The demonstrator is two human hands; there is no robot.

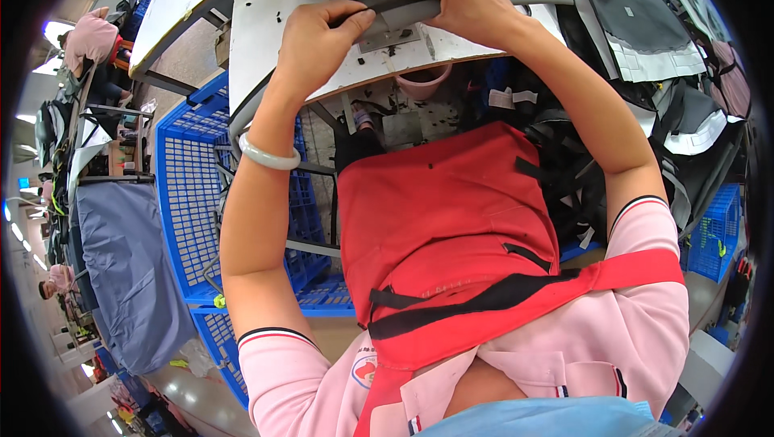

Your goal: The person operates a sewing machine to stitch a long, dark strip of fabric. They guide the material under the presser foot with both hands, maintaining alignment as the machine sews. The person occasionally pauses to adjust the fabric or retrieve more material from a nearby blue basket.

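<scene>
A long grey fabric strip [407, 10] lies across the white sewing table [266, 34], over a small metal plate [387, 34]. My left hand [318, 38] pinches the strip's left end, thumb on top, a pale bangle [266, 155] on that wrist. My right hand [468, 6] presses down on the strip just to the right, fingers curled over it. The strip runs on to the right past that hand. A red apron [443, 219] covers my lap below the table.
A blue plastic crate [189, 187] stands on the floor at my left. Black and white fabric pieces [645, 42] are piled at the right. A pink cup [423, 82] hangs under the table edge. Other workers [89, 38] sit at the far left.
</scene>
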